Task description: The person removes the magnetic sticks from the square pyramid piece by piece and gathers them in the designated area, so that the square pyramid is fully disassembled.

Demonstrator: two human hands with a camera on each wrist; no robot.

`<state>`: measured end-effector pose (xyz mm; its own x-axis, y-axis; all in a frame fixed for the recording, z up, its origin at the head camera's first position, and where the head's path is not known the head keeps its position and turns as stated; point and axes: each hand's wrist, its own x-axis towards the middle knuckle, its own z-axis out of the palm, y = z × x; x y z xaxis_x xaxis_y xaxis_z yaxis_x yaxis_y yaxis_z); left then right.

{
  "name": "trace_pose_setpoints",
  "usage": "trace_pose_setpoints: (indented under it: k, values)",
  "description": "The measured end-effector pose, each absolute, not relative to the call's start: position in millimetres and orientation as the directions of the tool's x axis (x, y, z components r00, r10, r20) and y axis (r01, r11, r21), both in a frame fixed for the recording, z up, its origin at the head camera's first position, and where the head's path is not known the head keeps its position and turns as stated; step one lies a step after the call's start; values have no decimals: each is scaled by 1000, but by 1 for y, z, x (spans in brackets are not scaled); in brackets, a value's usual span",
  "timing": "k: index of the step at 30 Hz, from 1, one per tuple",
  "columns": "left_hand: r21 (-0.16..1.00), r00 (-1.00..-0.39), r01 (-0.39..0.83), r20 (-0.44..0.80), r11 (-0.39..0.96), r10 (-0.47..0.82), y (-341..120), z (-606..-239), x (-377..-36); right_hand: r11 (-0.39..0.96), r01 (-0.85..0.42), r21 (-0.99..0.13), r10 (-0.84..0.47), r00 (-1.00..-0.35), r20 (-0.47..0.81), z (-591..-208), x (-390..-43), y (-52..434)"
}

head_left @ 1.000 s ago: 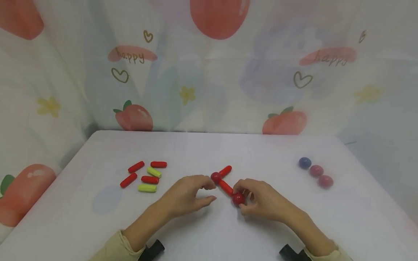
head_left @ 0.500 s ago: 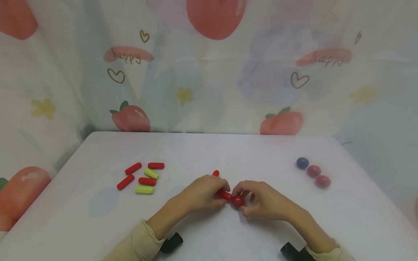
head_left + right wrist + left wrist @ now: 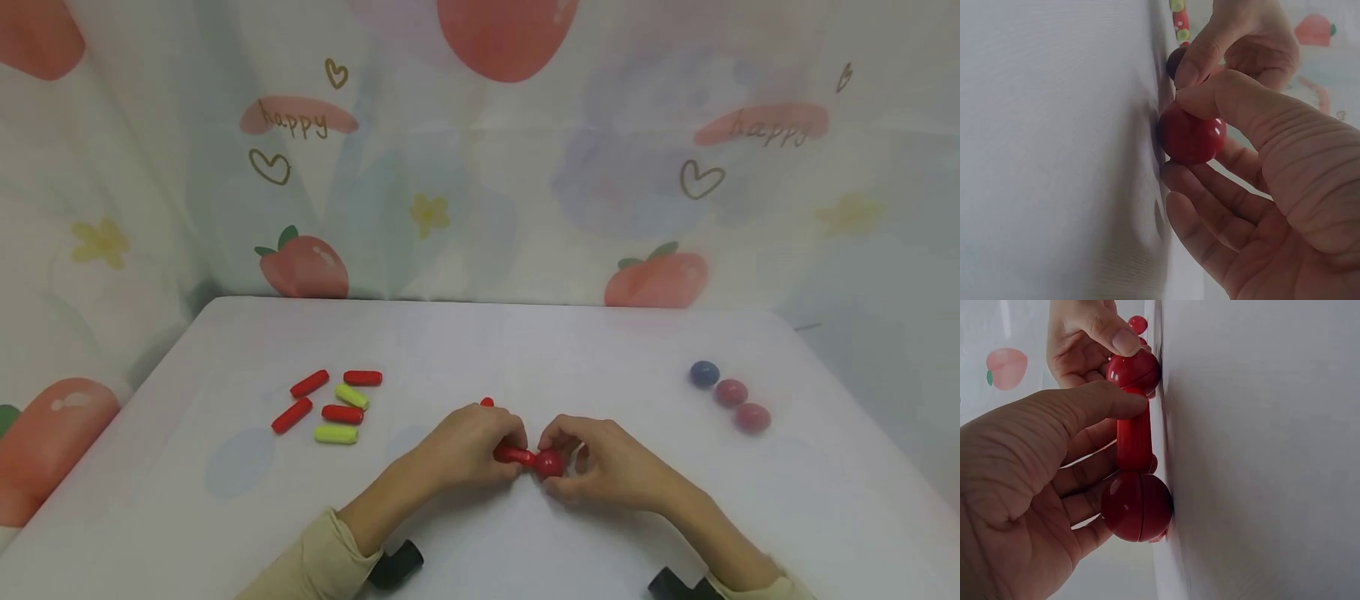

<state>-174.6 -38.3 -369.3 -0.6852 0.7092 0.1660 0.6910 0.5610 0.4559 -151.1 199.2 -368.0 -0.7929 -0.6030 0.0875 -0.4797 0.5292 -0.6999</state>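
Observation:
My left hand (image 3: 472, 446) pinches a red rod (image 3: 1134, 440) between thumb and fingers, just above the white table. One end of this rod meets a red ball (image 3: 1191, 134), which my right hand (image 3: 600, 460) holds between thumb and fingers. At the rod's other end is a second red ball (image 3: 1137, 507), hidden behind the left hand in the head view. The tip of another red rod (image 3: 487, 402) shows beyond the left hand's knuckles.
Several loose red rods (image 3: 363, 378) and two yellow-green rods (image 3: 336, 434) lie on the table's left side. A blue ball (image 3: 704, 373) and two pinkish-red balls (image 3: 752, 418) sit at the right. A patterned cloth (image 3: 480, 183) hangs behind the table.
My left hand has moved right and taken hold of the red rod between the balls. The rod has turned closer to level with the right-hand ball. The right hand keeps its grip.

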Motion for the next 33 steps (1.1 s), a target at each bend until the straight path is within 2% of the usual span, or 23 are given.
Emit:
trace_pose_setpoints:
  k: [7,11,15,21,27,33]
  values:
    - [445,-718,665,158,601,678,-36,-367,-171,547,-441,-711,-571,-818,68,-369,-151,197]
    - [463,-770,602,122,650,627,-35,-365,-169,522,-394,-756,-591,-806,13,-369,-150,196]
    - [488,-806,545,81,682,586,-35,-365,-169,533,-380,-756,-588,-809,-7,-362,-152,202]
    - [491,-796,556,81,670,600,-33,-366,-170,627,-349,-696,-459,-888,33,-349,-163,234]
    - [495,-786,568,90,658,611,-35,-367,-169,687,-302,-661,-346,-936,69,-342,-171,266]
    - [492,-781,581,113,648,614,-36,-365,-167,765,-162,-623,-201,-979,7,-342,-180,292]
